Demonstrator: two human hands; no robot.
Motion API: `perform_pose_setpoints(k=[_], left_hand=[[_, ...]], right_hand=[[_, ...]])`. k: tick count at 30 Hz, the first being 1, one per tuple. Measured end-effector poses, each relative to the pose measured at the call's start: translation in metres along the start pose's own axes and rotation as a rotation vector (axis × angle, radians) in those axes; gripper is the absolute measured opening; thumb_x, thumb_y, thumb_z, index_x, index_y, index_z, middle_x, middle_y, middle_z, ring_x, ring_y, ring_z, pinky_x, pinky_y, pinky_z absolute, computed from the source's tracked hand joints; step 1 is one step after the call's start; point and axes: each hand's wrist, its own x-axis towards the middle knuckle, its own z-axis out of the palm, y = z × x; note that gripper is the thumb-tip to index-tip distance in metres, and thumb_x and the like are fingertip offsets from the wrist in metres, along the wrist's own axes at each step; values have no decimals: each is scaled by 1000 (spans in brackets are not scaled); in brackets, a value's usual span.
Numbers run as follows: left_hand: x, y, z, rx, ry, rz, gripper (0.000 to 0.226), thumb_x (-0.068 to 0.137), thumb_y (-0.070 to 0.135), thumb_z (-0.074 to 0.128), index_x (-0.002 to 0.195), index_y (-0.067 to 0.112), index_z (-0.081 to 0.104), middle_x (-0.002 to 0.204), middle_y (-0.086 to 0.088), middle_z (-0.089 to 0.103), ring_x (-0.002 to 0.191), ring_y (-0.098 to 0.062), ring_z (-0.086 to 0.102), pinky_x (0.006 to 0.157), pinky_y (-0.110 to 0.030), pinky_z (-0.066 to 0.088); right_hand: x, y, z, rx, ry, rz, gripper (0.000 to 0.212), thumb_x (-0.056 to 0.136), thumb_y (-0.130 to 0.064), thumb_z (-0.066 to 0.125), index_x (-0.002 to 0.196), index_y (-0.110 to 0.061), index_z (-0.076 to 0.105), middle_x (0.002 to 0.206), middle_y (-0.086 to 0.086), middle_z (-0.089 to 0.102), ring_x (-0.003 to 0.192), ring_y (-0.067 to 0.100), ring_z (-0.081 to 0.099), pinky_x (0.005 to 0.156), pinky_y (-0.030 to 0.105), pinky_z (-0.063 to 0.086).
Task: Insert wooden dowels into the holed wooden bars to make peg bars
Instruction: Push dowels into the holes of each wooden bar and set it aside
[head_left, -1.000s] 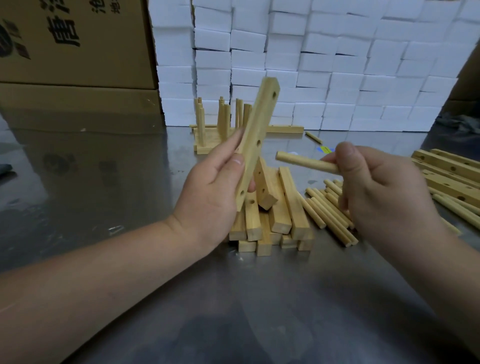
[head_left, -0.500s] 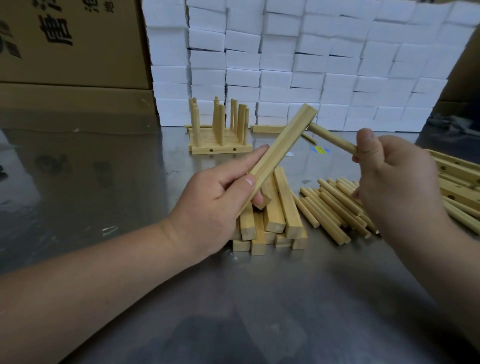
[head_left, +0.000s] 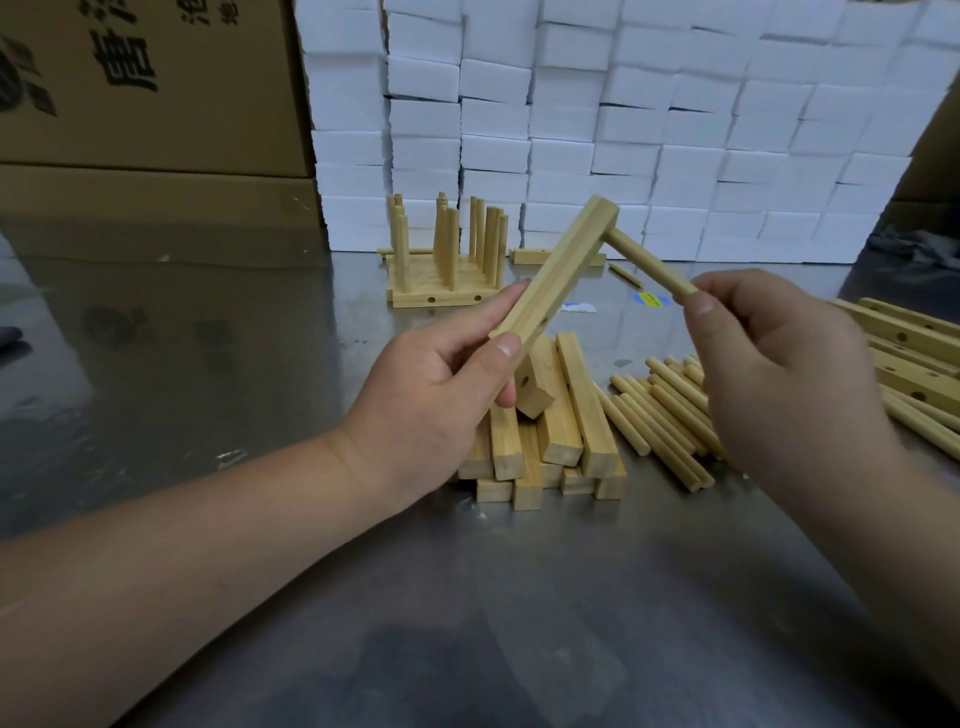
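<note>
Left grip (head_left: 441, 395) pinches the tilted bar (head_left: 560, 270). Right grip (head_left: 779, 374) pinches the dowel (head_left: 649, 262), tip meeting the bar's upper end.

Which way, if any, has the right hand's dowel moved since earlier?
Yes: the dowel rose from below the finished peg bars to level with them, its tip now at the held bar's upper end.

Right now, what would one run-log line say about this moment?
left hand: grips holed bar, tilted | right hand: pinches dowel | state: dowel tip meets bar's upper end | spare dowels: on table
</note>
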Motion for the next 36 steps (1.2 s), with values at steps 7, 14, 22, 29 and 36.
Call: perform_pose_setpoints(k=[7, 14, 22, 29, 36], left_hand=[[1, -2, -1, -24, -10, -16, 37, 95, 13, 46, 110, 47, 51, 66, 0, 58, 65, -7, 54, 64, -18, 46], [4, -3, -5, 6, -88, -3, 35, 91, 20, 49, 110, 49, 50, 78, -12, 60, 63, 2, 54, 68, -11, 45], [10, -1, -13, 13, -132, 1, 35, 82, 22, 48, 111, 43, 51, 56, 12, 56, 55, 3, 53, 63, -7, 41], [10, 1, -14, 21, -147, -25, 39, 93, 7, 49, 107, 43, 54, 51, 10, 50, 53, 1, 49, 60, -12, 43], [8, 4, -11, -31, -176, -109, 33, 94, 14, 45, 106, 43, 55, 49, 10, 49, 53, 0, 48, 57, -14, 42]], right_hand=[[-5, -6, -1, 12, -44, -89, 25, 89, -29, 49, 72, -47, 51, 75, -12, 57, 48, 5, 48, 41, 21, 36], [2, -1, -3, 182, -58, 53, 28, 93, -27, 47, 72, -44, 55, 47, -8, 48, 37, 4, 38, 33, 14, 28], [3, 1, -2, 172, -103, 27, 27, 90, -28, 47, 70, -45, 55, 50, -7, 50, 43, 4, 41, 36, 15, 32], [0, 8, -1, 8, -13, -135, 24, 88, -25, 56, 80, -48, 57, 64, -10, 59, 55, 11, 50, 42, 17, 35], [1, 8, 0, -117, 43, -134, 24, 86, -21, 60, 108, -19, 67, 69, -15, 58, 64, 8, 56, 56, 26, 46]])
